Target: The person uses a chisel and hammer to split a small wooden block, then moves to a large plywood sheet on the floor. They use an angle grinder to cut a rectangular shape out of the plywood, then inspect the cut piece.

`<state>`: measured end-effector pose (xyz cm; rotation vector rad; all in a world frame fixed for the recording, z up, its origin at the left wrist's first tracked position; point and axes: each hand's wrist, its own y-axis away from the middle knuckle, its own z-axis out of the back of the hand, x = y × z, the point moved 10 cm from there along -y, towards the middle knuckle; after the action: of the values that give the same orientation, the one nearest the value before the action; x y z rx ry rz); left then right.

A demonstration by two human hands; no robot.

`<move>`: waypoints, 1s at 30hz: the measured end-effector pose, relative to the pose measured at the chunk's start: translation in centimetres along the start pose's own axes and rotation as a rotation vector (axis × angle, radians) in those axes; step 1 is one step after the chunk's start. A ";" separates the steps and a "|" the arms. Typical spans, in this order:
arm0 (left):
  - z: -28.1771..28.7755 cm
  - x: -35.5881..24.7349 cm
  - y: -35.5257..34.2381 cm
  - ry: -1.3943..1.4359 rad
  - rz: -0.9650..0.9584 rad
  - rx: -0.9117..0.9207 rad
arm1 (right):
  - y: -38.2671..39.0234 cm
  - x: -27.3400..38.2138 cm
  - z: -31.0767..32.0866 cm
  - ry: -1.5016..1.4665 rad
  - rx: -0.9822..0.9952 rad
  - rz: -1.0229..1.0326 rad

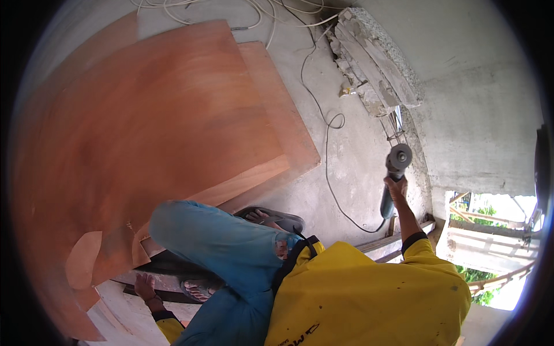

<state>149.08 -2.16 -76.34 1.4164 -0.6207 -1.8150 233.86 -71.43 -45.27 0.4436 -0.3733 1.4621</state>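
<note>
My right hand (396, 187) is closed round the body of an angle grinder (388, 202) on my right side. The grinder's round grey disc (400, 155) points away from me, close to the wall base. Its dark cord (328, 167) trails from the rear end over the concrete floor. At the lower left, my left hand (145, 286) is down by the floor beside my sandalled foot, near a cut end of the reddish-brown plywood (156, 109). Its fingers look apart, with nothing visible in them. Small plywood offcuts (84, 259) lie close to it.
Broken concrete slabs (375, 63) lean along the wall at the far right. Pale cables (254, 11) lie coiled at the far edge. Wooden lengths (384, 245) rest on the floor at my right. An opening in the wall (490, 242) has wooden rails across it.
</note>
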 end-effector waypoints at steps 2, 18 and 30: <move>-1.9 0.0 -0.7 0.054 0.028 0.000 | 2.1 -0.9 -5.5 -0.108 0.085 -0.127; -11.8 -3.0 0.8 0.582 -0.036 0.030 | 5.3 -10.8 -17.9 -0.445 0.201 -0.609; -7.4 -14.5 13.1 0.356 -0.099 -0.295 | 1.9 1.3 5.0 -0.477 -0.016 -0.392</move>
<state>161.28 1.80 -59.83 1.5327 -0.0971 -1.5932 232.24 -72.72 -40.18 0.8080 -0.6361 0.9629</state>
